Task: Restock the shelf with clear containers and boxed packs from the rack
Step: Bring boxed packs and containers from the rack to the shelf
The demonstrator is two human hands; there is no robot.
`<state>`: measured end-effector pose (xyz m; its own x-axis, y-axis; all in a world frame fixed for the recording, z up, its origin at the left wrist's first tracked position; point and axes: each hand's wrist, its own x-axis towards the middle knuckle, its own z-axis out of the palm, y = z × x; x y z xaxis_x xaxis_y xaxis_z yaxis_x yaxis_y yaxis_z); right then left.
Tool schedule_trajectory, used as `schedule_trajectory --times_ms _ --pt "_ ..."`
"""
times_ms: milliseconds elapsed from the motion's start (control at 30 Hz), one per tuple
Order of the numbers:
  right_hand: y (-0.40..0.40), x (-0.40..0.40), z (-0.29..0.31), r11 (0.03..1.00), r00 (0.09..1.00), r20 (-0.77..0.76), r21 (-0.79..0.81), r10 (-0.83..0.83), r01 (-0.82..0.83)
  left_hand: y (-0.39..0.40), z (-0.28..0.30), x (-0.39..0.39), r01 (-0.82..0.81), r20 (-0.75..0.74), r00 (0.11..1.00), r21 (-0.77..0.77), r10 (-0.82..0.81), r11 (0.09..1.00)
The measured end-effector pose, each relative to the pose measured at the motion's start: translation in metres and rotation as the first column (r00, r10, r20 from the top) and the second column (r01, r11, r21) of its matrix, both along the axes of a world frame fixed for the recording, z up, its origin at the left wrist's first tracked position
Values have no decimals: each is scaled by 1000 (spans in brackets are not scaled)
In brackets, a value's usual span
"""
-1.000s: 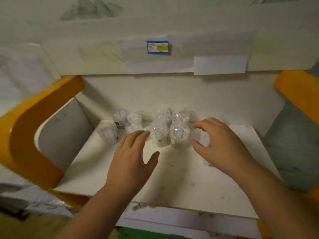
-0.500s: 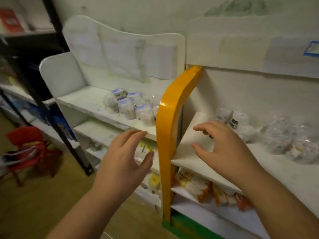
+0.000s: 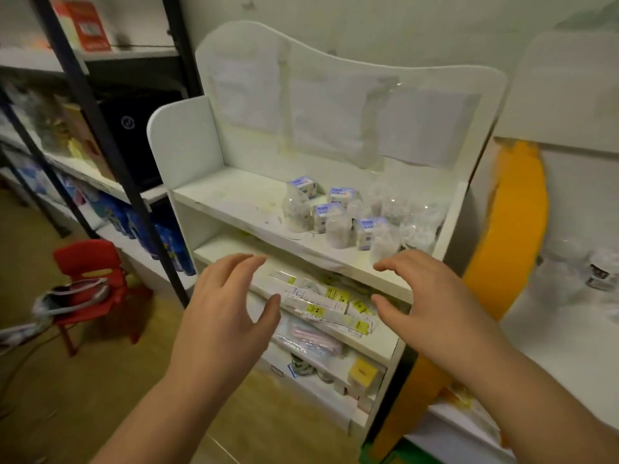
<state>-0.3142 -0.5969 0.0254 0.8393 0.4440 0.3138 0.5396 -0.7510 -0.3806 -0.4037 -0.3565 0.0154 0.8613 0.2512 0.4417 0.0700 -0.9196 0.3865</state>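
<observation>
A white rack (image 3: pixel 234 195) stands in front of me. Its top board carries several clear containers (image 3: pixel 296 212) mixed with small blue-and-white boxed packs (image 3: pixel 366 229). My left hand (image 3: pixel 224 316) and my right hand (image 3: pixel 432 303) hover empty in front of the rack's top board, fingers relaxed and spread, palms facing each other. At the right, the shelf with the orange side panel (image 3: pixel 509 236) holds more clear containers (image 3: pixel 599 272) on its white board.
Flat yellow-labelled packs (image 3: pixel 325 303) lie on the rack's lower boards. A black metal shelving unit (image 3: pixel 87 105) with blue packages stands at the left. A red child's chair (image 3: pixel 90 279) with a bag on it sits on the brown floor.
The view has swung left from the orange-sided shelf to the white rack. Both hands came along, still empty, and now sit before the rack's top board.
</observation>
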Motion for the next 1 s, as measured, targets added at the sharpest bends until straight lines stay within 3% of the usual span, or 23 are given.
schedule_trajectory --times_ms 233,600,833,1000 --pt "54 89 -15 992 1000 -10 125 -5 6 46 -11 78 29 -55 998 7 -28 1000" --pt "144 206 -31 988 994 -95 139 -56 69 117 -6 190 34 -93 995 -47 -39 998" --pt "189 256 -38 1000 983 -183 -22 -7 3 165 -22 269 183 -86 978 -72 -189 980" --pt "220 270 -45 987 977 -202 -153 -71 40 198 -35 324 335 -62 937 -104 -342 936"
